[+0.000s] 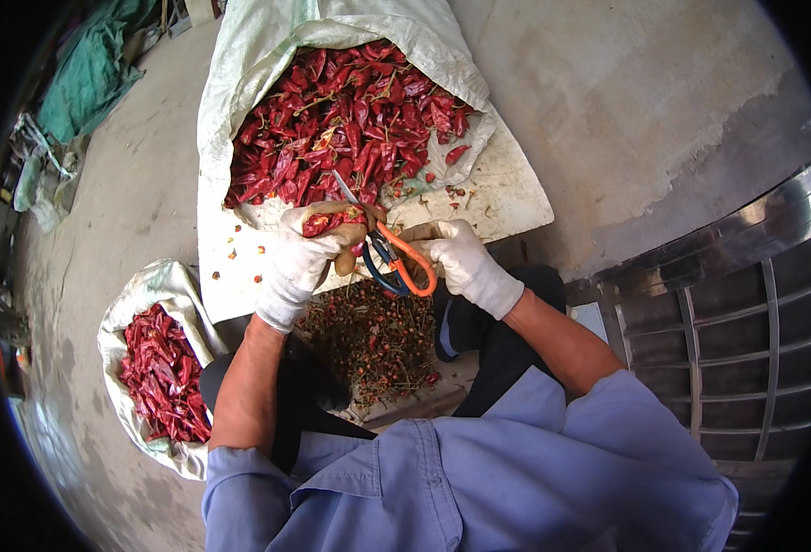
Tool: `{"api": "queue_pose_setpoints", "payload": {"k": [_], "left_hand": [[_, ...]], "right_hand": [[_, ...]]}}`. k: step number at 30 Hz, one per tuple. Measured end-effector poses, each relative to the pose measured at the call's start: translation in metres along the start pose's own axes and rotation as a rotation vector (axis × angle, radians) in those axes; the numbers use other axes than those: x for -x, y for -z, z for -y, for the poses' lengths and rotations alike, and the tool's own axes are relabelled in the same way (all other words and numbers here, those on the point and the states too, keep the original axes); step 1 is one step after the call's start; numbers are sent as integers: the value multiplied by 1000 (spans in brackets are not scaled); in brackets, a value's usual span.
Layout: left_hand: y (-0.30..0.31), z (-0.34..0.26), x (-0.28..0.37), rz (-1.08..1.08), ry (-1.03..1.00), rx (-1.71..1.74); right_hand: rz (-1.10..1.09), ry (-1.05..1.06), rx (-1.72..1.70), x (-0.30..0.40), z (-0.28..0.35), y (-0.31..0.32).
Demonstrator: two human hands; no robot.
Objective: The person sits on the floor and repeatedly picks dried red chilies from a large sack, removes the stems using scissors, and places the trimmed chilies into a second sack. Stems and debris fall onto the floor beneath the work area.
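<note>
My left hand (pixel 302 245), in a white knit glove with brown-stained fingers, is closed around dried red chili peppers (pixel 333 221). Scissors (pixel 405 259) with one orange and one dark blue handle lie between both hands. Their blades point up and left past my left fingers, which partly cover them. My right hand (pixel 457 259), gloved the same way, has its fingers curled behind the orange handle. Whether those fingers grip the scissors or something else is hidden. Beyond my hands, a white woven sack (pixel 215 138) opens towards me, full of dried red chilies (pixel 350 131).
Under the sack lies a white board (pixel 516 200) with scattered pepper bits. A smaller white sack (pixel 112 359) of red chilies stands at my left. Pepper stems and scraps (pixel 378 338) are heaped between my legs. A metal grille (pixel 729 352) is at right.
</note>
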State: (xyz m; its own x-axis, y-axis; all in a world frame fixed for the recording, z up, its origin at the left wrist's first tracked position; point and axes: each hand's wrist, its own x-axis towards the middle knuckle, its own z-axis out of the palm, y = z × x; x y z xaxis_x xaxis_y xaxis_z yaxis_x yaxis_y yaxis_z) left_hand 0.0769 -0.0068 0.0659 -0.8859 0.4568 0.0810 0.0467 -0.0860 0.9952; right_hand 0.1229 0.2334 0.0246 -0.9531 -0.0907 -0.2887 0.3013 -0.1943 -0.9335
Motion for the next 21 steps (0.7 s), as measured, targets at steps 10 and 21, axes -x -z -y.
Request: {"api": "queue_pose_setpoints", "payload": {"k": [10, 21], "left_hand": [[-7, 19, -2, -35, -61, -102], [-22, 18, 1, -5, 100, -75]], "right_hand": [[-40, -60, -174, 2, -21, -24], [64, -123, -275, 12, -27, -20]]}}
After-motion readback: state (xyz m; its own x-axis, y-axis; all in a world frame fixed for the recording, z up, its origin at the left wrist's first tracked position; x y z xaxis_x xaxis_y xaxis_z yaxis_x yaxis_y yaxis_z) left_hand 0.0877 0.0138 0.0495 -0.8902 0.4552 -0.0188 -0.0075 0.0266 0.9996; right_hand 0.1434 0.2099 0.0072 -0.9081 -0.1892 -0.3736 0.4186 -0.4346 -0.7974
